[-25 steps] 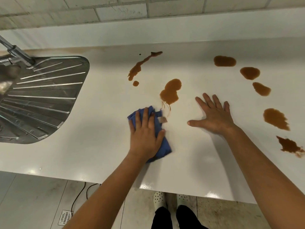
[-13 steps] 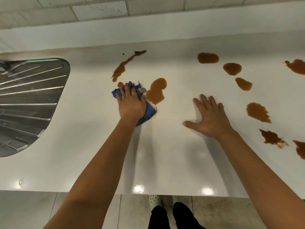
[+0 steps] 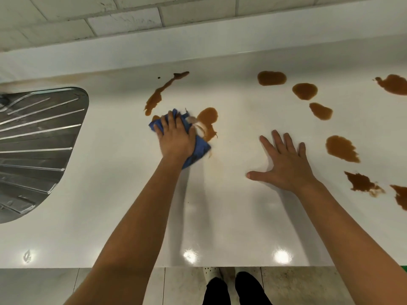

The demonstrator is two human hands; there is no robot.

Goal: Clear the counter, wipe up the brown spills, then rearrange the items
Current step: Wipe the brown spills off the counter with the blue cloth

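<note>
Two hands are on the white bench point(image 3: 220, 205) in the head view. The left hand point(image 3: 176, 139) lies flat on a blue cloth point(image 3: 201, 148) and presses it down, fingers straight and close together, so its grip is not curled round the cloth. The cloth touches the left side of a brown puddle point(image 3: 208, 119). The right hand point(image 3: 284, 164) rests flat on a bare part of the bench with fingers spread wide, holding nothing.

More brown spills wait. A long thin streak point(image 3: 163, 91) runs just behind the cloth. A curved row of blobs point(image 3: 305, 91) sits to the right, and darker splashes point(image 3: 361, 182) lie near the right edge.

What could go wrong? The cloth is small and the puddle looks wet, so a fast push could smear it wider. A full cloth might leave brown trails. The right hand is close to a blob point(image 3: 341, 148) and could slide into it.

For room, the near part of the bench is bare up to its front edge. The steel drainer point(image 3: 39, 139) is well apart on the left. A low white wall point(image 3: 198, 47) closes the back.
</note>
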